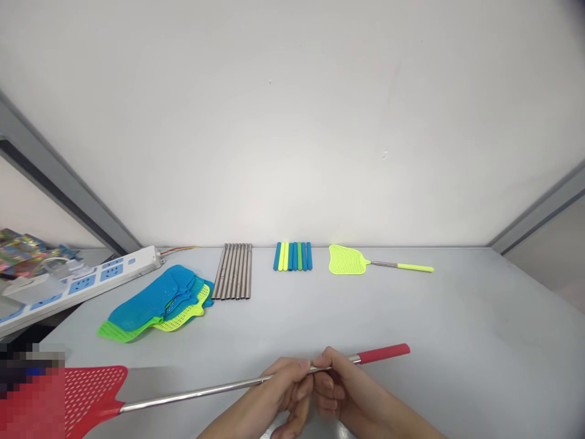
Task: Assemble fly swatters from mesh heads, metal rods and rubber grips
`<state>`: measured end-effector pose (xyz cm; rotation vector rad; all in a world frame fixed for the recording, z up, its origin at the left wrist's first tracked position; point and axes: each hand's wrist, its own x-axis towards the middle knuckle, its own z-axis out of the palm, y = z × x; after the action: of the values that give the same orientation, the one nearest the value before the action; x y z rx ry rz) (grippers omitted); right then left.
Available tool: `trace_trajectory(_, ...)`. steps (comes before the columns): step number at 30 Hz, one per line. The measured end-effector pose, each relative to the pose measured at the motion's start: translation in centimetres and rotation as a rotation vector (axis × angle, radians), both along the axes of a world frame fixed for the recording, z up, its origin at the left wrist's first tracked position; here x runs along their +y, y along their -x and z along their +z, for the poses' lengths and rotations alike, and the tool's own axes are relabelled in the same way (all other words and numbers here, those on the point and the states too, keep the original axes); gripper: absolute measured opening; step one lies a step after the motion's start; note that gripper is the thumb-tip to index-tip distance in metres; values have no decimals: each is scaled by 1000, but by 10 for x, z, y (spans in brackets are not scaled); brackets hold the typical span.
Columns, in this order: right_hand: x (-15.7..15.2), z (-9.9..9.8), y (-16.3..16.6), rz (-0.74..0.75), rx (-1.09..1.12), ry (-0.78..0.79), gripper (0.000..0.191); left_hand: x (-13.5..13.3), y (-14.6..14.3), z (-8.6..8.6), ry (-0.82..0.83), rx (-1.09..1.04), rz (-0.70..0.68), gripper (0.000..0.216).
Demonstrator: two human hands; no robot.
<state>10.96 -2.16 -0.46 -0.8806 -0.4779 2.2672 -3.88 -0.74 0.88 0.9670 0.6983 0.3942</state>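
A red fly swatter [192, 396] with an extended metal telescopic rod lies across both my hands above the table's front part. Its perforated red head is at the lower left, partly covered by a pixelated patch, and its red grip points right. My left hand [287, 390] pinches the rod near its middle, thumb on top. Close beside it, my right hand [340, 387] closes on the same rod just left of the red grip. The two thumbs nearly meet. Some of the curled fingers are hidden beneath the hands.
Blue, green and yellow swatter heads [146, 302] are piled at the left. Several metal rods [233, 271] and coloured grips [292, 256] lie in rows near the wall. A yellow swatter [350, 260] rests at the back right. A power strip [109, 274] runs along the left edge.
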Motion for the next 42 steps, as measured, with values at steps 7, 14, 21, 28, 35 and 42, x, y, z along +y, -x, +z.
trace_trajectory(7,1,-3,-1,-73,66,130,26,3,-1,0,95,-60,0,35)
trace_trajectory(14,4,1,-5,-69,76,182,25,7,5,5,159,-34,-5,31)
trace_trajectory(21,7,4,-10,-94,6,108,30,10,4,11,136,-65,12,37)
trace_trajectory(28,10,11,-15,-102,-46,89,31,15,10,11,119,-46,24,36)
trace_trajectory(35,15,13,-22,-112,-64,62,32,24,16,16,99,1,10,34)
trace_trajectory(42,19,12,-27,-116,-68,39,33,27,20,17,87,9,13,35)
